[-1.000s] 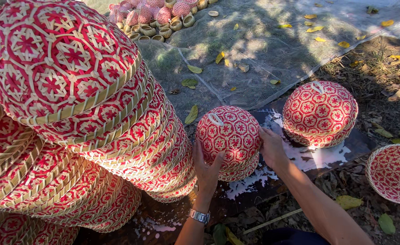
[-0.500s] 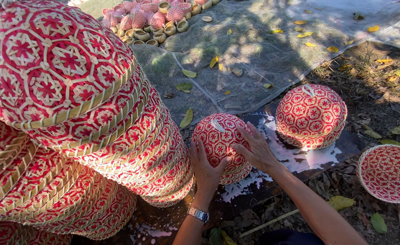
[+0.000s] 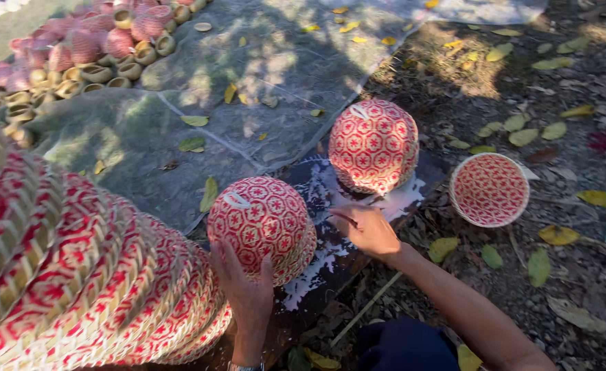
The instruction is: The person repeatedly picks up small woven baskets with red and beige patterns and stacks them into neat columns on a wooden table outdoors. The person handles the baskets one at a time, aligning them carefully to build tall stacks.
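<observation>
Left hand (image 3: 246,288) presses a red-patterned woven basket (image 3: 261,225); right hand (image 3: 366,230) rests on a paint-splashed dark board (image 3: 323,264) beside it.

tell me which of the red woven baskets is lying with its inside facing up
The flat round one on the leafy ground at far right; the two domed baskets on the dark board sit upside down.
</observation>
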### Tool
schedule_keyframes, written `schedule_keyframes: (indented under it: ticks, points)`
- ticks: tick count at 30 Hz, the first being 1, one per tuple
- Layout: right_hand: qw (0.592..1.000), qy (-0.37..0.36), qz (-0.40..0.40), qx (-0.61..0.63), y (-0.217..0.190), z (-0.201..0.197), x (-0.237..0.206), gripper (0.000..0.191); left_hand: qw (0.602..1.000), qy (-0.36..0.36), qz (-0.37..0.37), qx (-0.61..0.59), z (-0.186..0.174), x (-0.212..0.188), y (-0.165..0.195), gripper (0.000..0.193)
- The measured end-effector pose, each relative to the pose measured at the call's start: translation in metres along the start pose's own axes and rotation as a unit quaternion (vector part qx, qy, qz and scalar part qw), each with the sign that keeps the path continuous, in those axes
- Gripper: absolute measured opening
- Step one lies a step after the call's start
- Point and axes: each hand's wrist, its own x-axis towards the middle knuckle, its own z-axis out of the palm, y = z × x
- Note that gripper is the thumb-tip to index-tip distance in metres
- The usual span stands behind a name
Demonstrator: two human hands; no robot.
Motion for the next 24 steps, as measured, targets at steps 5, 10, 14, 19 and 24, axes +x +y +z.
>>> schedule_keyframes:
  ticks: [5, 10, 14, 19, 24]
  points:
    - [0.959, 0.201, 0.186, -0.075, 0.143, -0.080, -0.086, 0.033, 0.989, 0.054, 0.136, -0.005, 0.022, -0.060, 0.007, 0.074]
    - [0.901, 0.028, 0.293, -0.317, 0.244, -0.121, -0.116, 0.068, 0.970, 0.036, 0.234, 0.061, 0.050, -0.089, -0.015, 0.063]
    - [0.927, 0.062, 0.214, -0.303, 0.276, -0.127, -0.089, 0.097, 0.944, 0.100, 0.302, 0.085, 0.085, -0.088, -0.049, 0.056]
    - [0.900, 0.018, 0.288, -0.327, 0.301, -0.118, -0.037, 0.101, 0.924, 0.119, 0.339, 0.130, 0.118, -0.097, -0.106, 0.045]
    - [0.907, 0.037, 0.314, -0.279, 0.317, -0.100, -0.022, 0.116, 0.896, 0.084, 0.400, 0.174, 0.136, -0.101, -0.148, 0.044]
